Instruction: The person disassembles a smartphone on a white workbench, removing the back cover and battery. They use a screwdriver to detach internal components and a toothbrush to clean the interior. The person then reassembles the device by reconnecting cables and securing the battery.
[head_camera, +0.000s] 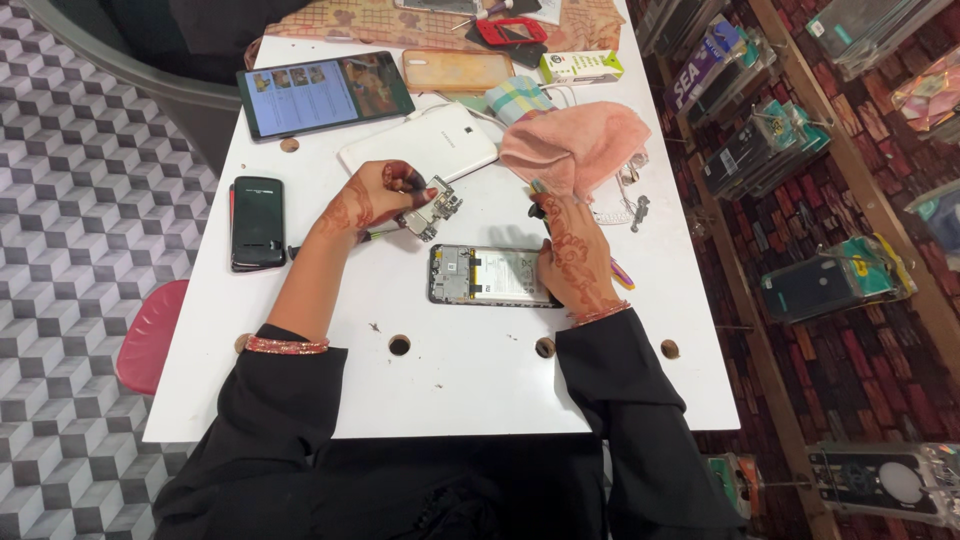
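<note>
An opened phone (480, 275) lies face down on the white table (470, 385), its battery and inner frame showing. My right hand (575, 255) rests on the phone's right end, fingers pointing up toward a pink cloth (580, 140). Above and to the left of the phone, my left hand (370, 200) pinches a small circuit board (432, 208). A thin green-handled tool (375, 236) lies under that hand.
A black phone (257, 222) lies at the left. A lit tablet (322, 92), a white tablet face down (420, 142), an orange phone case (457, 70) and a small box (582, 66) sit at the back. Loose small parts (632, 205) lie right of the cloth. A red stool (150, 335) stands left.
</note>
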